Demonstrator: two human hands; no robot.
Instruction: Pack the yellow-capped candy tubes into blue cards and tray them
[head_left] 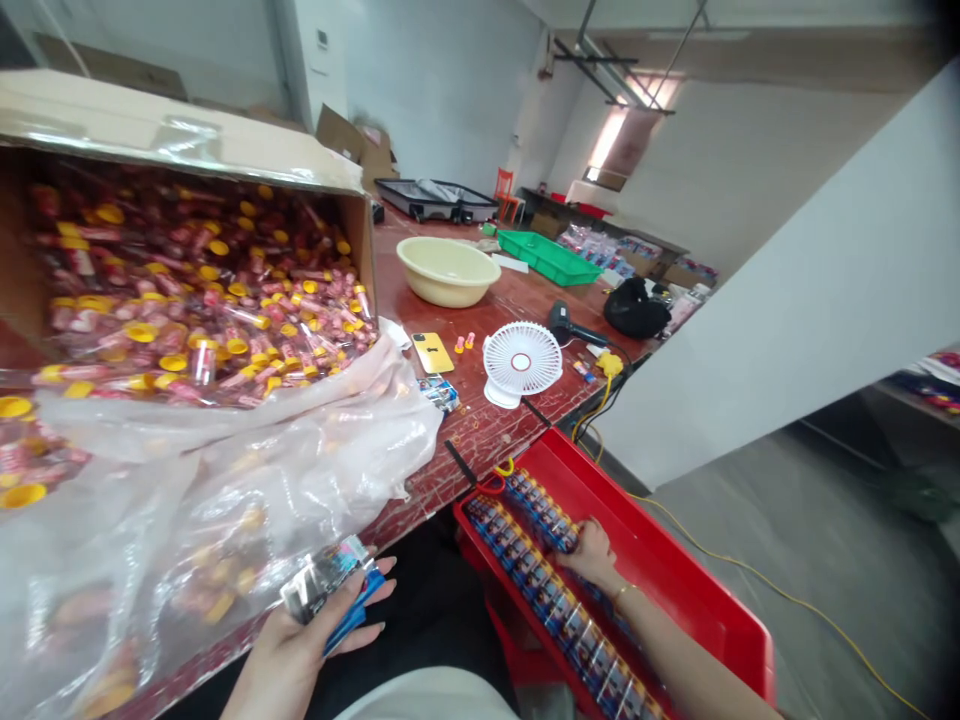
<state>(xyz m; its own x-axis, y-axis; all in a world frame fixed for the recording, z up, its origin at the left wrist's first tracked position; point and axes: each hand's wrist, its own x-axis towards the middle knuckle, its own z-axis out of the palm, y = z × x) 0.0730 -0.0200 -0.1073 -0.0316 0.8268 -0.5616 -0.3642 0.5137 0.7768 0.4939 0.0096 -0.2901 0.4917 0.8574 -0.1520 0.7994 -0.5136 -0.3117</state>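
My left hand is closed around a few small printed packets, silver and blue with shiny clear wrapping. It hovers over my lap, by the table edge. Inside the red tray, my right hand has its fingers curled on a printed packet at the end of the shorter row; the fingertips are partly hidden. A longer row of the same blue and yellow packets runs along the tray's near side.
At left, a cardboard box and plastic sheeting hold many yellow-capped pink tubes. A white fan, yellow phone, cream basin and green tray stand on the red table. A yellow cable crosses the floor.
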